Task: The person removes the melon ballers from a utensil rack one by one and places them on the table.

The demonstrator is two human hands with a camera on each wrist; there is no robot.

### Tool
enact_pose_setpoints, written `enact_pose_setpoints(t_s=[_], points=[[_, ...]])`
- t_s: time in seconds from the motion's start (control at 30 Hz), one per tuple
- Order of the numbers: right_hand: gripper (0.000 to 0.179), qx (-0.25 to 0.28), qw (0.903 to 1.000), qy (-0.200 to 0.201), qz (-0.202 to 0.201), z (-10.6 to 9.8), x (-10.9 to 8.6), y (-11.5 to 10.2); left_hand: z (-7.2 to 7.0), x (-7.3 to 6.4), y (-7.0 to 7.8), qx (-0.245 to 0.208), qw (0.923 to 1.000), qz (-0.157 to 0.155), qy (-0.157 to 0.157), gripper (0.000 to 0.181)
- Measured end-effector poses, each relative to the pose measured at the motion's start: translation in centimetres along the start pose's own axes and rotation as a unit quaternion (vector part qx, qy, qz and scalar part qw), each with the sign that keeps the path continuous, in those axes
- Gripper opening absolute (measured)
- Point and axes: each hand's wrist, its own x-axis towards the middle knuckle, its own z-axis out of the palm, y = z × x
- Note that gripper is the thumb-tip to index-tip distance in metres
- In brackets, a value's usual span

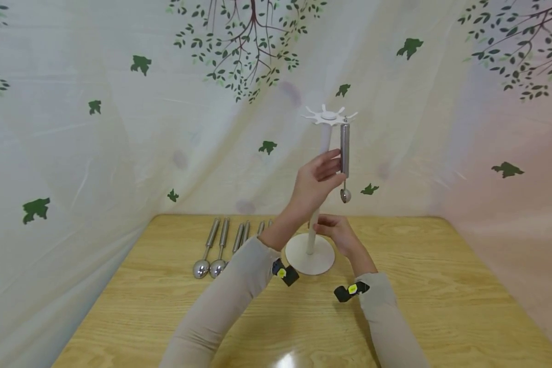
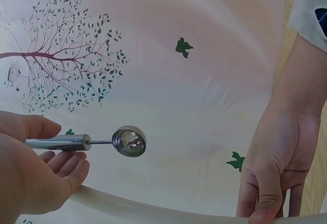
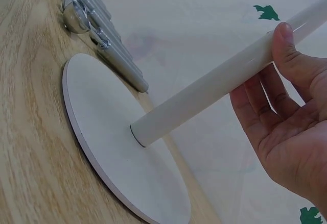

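Note:
A small steel measuring spoon (image 1: 345, 153) hangs bowl-down at the right side of the white spoked top (image 1: 328, 116) of a stand, its handle end right at a hook. My left hand (image 1: 316, 179) holds its handle between thumb and fingers. In the left wrist view the round bowl (image 2: 129, 141) sticks out past the fingertips. Lower down, my right hand (image 1: 340, 235) grips the white pole (image 3: 204, 89) of the stand, thumb on one side and fingers on the other. The stand's round base (image 1: 309, 260) sits on the table.
Several steel spoons (image 1: 223, 235) lie in a row on the wooden table (image 1: 423, 286), left of the stand and partly behind my left forearm. A pale curtain (image 1: 119, 153) with printed leaves and branches stands behind the table.

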Motion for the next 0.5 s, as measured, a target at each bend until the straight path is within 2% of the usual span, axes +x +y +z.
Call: enact_pose_setpoints(t_s=[0.3, 0.5], points=[[0.037, -0.009, 0.9999, -0.001, 0.006, 0.2, 0.1, -0.1, -0.1, 0.3, 0.7, -0.048, 0.9976, -0.045, 0.02, 0.038], [0.041, -0.006, 0.9999, -0.003, 0.013, 0.1, -0.1, -0.2, 0.0, 0.2, 1.2, -0.053, 0.9955, -0.072, 0.031, 0.036]])
